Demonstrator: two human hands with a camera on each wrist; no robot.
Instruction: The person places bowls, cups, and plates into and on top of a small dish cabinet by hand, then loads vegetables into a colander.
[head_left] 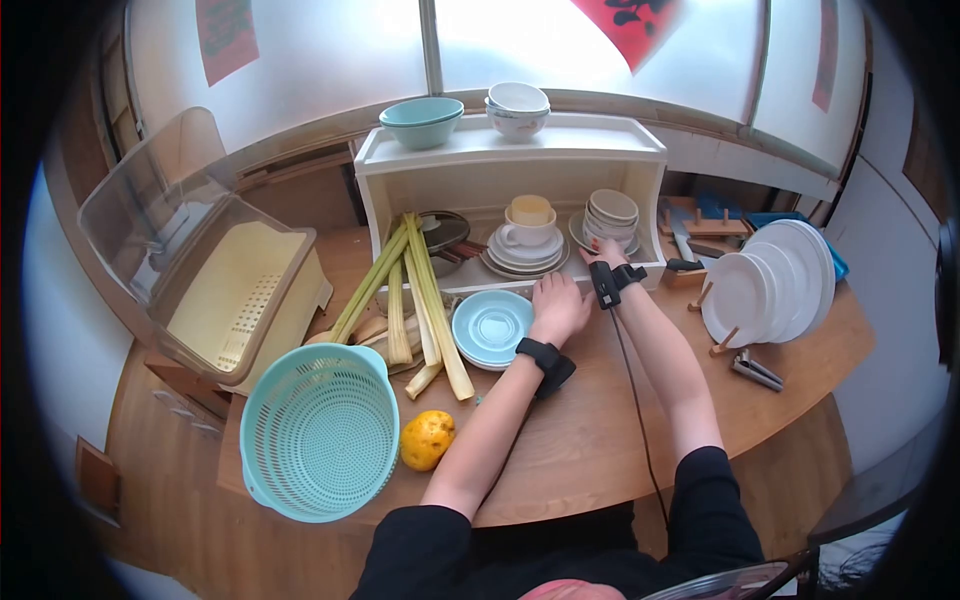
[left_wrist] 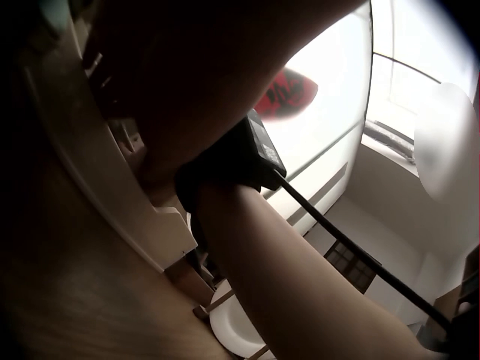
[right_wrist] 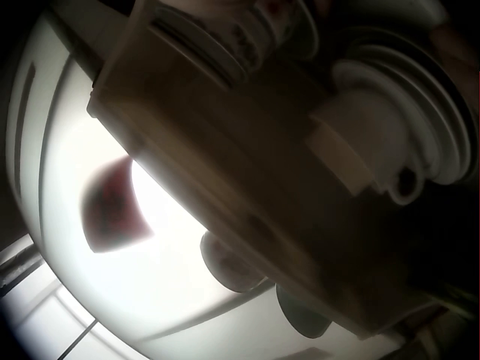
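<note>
In the head view my left hand (head_left: 560, 303) reaches to the front edge of the white shelf (head_left: 640, 145), its back upward and fingers pointing forward, beside a stack of light blue plates (head_left: 492, 325). My right hand (head_left: 606, 254) is at the front of a stack of white bowls (head_left: 613, 208) standing on a plate inside the shelf; its fingertips are partly hidden, and I cannot tell whether they grip the stack. Left of it, a white cup (head_left: 530, 235) with a yellowish block on top sits on stacked plates (head_left: 522, 262). The right wrist view shows this cup (right_wrist: 367, 139) dimly.
A turquoise colander (head_left: 320, 430), a yellow potato-like item (head_left: 427, 441) and long pale-green stalks (head_left: 432, 300) lie to the left, near a lidded cream box (head_left: 240, 280). Bowls (head_left: 420, 125) stand on the shelf top. White plates (head_left: 740, 295) stand in a wooden rack at right.
</note>
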